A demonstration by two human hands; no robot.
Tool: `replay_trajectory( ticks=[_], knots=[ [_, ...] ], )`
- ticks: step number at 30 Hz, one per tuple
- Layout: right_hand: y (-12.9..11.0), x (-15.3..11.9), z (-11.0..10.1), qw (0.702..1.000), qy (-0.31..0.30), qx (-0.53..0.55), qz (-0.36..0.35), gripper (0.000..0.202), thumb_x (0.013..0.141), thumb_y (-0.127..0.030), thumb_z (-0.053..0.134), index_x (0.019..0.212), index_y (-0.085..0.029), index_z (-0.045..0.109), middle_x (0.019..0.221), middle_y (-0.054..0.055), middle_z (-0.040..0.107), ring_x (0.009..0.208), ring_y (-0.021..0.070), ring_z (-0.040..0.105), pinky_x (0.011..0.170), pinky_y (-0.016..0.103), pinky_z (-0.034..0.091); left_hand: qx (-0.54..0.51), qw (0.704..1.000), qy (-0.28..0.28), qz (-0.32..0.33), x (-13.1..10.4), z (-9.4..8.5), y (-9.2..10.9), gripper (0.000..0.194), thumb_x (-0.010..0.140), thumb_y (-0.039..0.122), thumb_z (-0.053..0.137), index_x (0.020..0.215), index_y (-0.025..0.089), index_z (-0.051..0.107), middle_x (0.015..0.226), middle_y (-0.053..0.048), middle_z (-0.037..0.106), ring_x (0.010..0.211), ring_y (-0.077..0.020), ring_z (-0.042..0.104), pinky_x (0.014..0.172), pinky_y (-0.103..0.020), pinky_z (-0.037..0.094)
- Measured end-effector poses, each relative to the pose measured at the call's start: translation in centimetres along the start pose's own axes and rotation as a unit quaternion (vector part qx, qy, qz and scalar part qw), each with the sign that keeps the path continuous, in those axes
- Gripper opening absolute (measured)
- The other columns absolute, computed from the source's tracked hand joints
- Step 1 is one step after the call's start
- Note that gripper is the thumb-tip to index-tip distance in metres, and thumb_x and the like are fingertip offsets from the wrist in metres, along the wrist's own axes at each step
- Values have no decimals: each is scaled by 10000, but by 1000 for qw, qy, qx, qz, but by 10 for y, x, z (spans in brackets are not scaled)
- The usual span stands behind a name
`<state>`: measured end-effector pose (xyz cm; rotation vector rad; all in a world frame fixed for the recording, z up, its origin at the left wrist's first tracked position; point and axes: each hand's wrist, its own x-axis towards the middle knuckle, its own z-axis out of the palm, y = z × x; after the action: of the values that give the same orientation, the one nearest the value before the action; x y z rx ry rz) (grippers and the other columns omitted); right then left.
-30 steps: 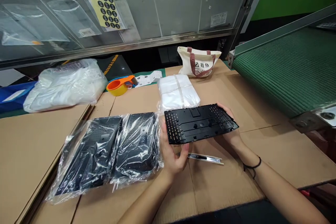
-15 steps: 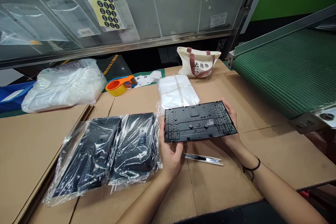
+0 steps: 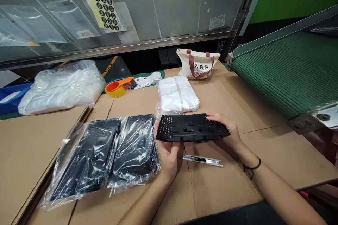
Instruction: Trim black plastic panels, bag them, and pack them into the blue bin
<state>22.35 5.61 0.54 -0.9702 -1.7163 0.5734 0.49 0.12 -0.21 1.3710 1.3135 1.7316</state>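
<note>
Between my two hands is a black plastic cover (image 3: 191,128) with rows of vent slots at both ends, raised above the cardboard and tilted. My left hand (image 3: 167,156) grips its left end, thumb at the front edge. My right hand (image 3: 228,130) holds the right end, fingers over the far corner. Beneath the cover lies a utility knife (image 3: 202,160) with a pale handle. To the left, two similar black covers, one at the far left (image 3: 88,158) and one nearer my left hand (image 3: 134,147), rest in clear plastic bags.
Behind the cover lies a strapped stack of clear bags (image 3: 177,95). A cloth tote bag (image 3: 198,64), an orange tape dispenser (image 3: 118,87) and a bulky plastic bundle (image 3: 63,86) stand further back. A green conveyor belt (image 3: 287,74) borders the right; cardboard (image 3: 264,147) covers the table.
The black cover has tipped so its face looks flatter, and moved slightly left. My right hand has shifted its fingers onto the far edge.
</note>
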Motion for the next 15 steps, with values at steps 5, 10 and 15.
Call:
replay_trajectory(
  ticks=[5,10,15],
  knots=[
    [7,5,1,967,49,191,159,224,597,-376,851,749,-243,752,850,31,759,857,253,715,903,438,560,48,999,-23,9,-3,-2,-3,707,890,301,567,1496,304,203,1570,-58,236,1447,-253,205,1185,-426,182],
    [21,7,4,923,124,282,230,355,667,-497,792,872,-218,715,889,31,757,729,200,715,640,340,623,70,993,-84,33,-6,-3,-4,544,904,262,530,1420,277,358,1470,-103,393,1320,-271,416,1084,-449,349],
    [27,12,-2,847,200,397,291,372,624,-419,840,927,-261,693,971,-14,749,772,168,716,613,267,621,130,968,-163,140,6,-10,22,339,908,182,481,1241,232,509,1219,-104,588,1145,-239,559,959,-398,461]
  ],
)
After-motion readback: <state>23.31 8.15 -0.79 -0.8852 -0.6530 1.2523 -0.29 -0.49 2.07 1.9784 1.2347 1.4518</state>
